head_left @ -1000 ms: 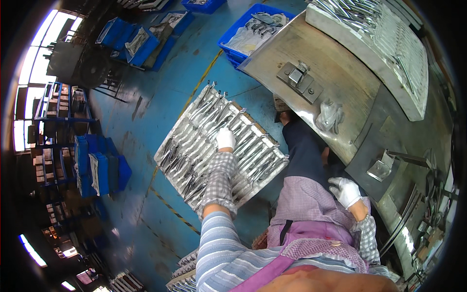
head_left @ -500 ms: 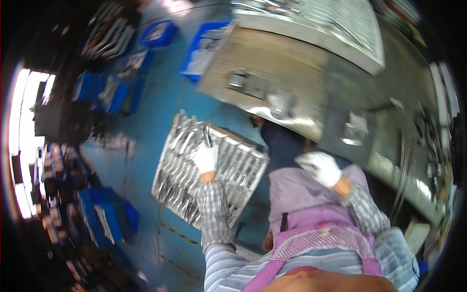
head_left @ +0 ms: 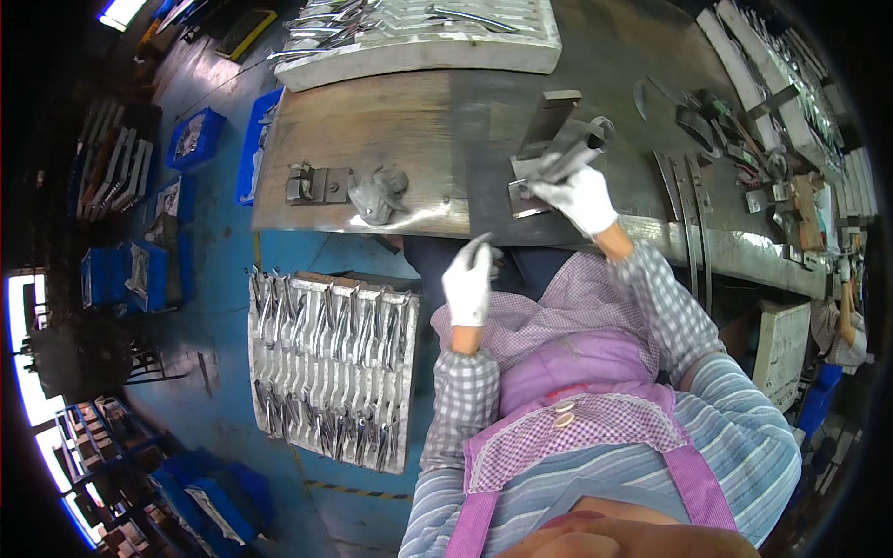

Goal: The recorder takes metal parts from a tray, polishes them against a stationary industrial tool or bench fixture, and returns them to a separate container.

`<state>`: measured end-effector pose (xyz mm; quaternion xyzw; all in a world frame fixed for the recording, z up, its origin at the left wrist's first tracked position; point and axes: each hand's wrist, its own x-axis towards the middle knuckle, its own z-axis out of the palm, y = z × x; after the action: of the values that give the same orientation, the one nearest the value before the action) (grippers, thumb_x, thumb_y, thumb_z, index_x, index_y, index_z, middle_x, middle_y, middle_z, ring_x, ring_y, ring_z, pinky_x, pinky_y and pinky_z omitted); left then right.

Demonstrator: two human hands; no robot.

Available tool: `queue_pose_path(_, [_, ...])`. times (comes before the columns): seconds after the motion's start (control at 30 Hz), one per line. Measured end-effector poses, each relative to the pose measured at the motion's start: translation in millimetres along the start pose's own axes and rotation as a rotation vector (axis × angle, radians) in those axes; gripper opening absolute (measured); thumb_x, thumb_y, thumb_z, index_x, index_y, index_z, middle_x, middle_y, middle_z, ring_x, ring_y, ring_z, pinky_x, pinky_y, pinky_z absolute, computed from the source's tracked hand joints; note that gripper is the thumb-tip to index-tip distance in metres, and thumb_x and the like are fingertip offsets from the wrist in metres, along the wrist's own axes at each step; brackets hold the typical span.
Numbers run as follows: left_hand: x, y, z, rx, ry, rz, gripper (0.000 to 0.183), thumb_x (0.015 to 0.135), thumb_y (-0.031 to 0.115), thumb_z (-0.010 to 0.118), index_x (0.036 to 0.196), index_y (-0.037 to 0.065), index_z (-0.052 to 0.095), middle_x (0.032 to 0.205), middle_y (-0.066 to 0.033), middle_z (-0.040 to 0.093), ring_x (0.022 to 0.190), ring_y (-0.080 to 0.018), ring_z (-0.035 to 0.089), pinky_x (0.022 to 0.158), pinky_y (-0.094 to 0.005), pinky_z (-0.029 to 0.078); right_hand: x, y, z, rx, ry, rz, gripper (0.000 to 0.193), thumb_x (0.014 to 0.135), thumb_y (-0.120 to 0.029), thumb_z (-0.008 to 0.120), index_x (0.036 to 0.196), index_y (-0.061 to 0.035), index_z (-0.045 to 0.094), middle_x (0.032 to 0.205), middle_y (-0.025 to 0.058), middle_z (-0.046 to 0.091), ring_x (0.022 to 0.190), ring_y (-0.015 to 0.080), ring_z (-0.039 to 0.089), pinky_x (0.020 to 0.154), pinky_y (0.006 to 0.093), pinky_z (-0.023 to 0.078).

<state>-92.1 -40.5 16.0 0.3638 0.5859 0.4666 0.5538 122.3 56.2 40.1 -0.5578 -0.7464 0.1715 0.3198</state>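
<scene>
My left hand (head_left: pixel 468 286), in a white glove, is between the bench edge and my lap. Its fingers close round a small curved metal piece (head_left: pixel 480 240), mostly hidden by the glove. My right hand (head_left: pixel 584 199), also gloved, is closed over the bench on a grey metal tool (head_left: pixel 569 164); blur and the fingers hide its exact kind. Close beneath that hand is a metal block (head_left: pixel 527 201), with an upright dark metal plate (head_left: pixel 549 119) just behind. Left of my lap, a white slotted tray (head_left: pixel 406 381) bears rows of shiny metal parts.
The metal-topped bench (head_left: pixel 372 112) carries a clamp-like block (head_left: pixel 321 185) and a crumpled grey cloth (head_left: pixel 377 195). Another parts tray (head_left: pixel 419 58) stands at its back. Long metal strips (head_left: pixel 693 223) jut over the right edge. Blue bins (head_left: pixel 195 139) stand on the floor at left.
The view has turned toward the bench. My left hand has come from above the tray to the bench front with a metal piece. My right hand has left my lap and grips a tool.
</scene>
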Motion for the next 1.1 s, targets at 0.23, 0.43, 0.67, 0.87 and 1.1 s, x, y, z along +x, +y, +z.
queue_pose_path(0.23, [35.6, -15.0, 46.0, 0.295, 0.097, 0.147, 0.026, 0.094, 0.017, 0.065, 0.116, 0.006, 0.073, 0.092, -0.0090, 0.072, 0.078, -0.0185, 0.067, 0.077, -0.0293, 0.053, 5.1, 13.0, 7.2, 0.319, -0.126, 0.245, 0.029, 0.078, -0.031, 0.082, 0.084, -0.0057, 0.069, 0.080, 0.0096, 0.074, 0.075, 0.0256, 0.074, 0.071, 0.0343, 0.057])
queue_pose_path(0.43, [59.8, 7.4, 74.1, 0.519, 0.170, 0.346, 0.024, 0.088, 0.020, 0.074, 0.109, 0.009, 0.075, 0.096, -0.0073, 0.067, 0.081, -0.0192, 0.066, 0.076, -0.0316, 0.052, 0.1, 5.4, 14.5, 0.213, -0.052, 0.279, 0.025, 0.078, -0.027, 0.082, 0.088, -0.0086, 0.068, 0.076, 0.0094, 0.072, 0.072, 0.0299, 0.072, 0.067, 0.0368, 0.056])
queue_pose_path(0.67, [74.7, -12.5, 78.8, 0.395, 0.222, 0.396, 0.023, 0.078, 0.012, 0.083, 0.099, 0.006, 0.074, 0.088, -0.0063, 0.066, 0.081, -0.0199, 0.064, 0.076, -0.0320, 0.052, 3.0, 27.8, -12.7, 0.669, -0.032, 0.215, 0.050, 0.081, -0.009, 0.082, 0.129, -0.0045, 0.066, 0.102, 0.0094, 0.071, 0.087, 0.0114, 0.066, 0.078, 0.0262, 0.057])
queue_pose_path(0.87, [71.4, -3.9, 84.8, 0.477, 0.211, 0.341, 0.022, 0.081, 0.010, 0.080, 0.100, 0.002, 0.074, 0.091, -0.0067, 0.068, 0.084, -0.0167, 0.065, 0.078, -0.0286, 0.052, 7.0, 20.5, -2.3, 0.531, -0.124, 0.249, 0.053, 0.083, -0.029, 0.081, 0.126, -0.0026, 0.066, 0.096, 0.0124, 0.072, 0.079, 0.0183, 0.070, 0.069, 0.0318, 0.058])
queue_pose_path(1.1, [72.8, -11.7, 61.7, 0.048, 0.377, 0.113, 0.023, 0.093, 0.016, 0.073, 0.107, -0.002, 0.073, 0.096, -0.0069, 0.071, 0.073, -0.0111, 0.064, 0.068, -0.0229, 0.053, 10.7, 14.8, -1.3, 0.242, -0.018, 0.117, 0.047, 0.079, -0.034, 0.081, 0.113, -0.0030, 0.069, 0.086, 0.0160, 0.073, 0.075, 0.0287, 0.073, 0.067, 0.0374, 0.057])
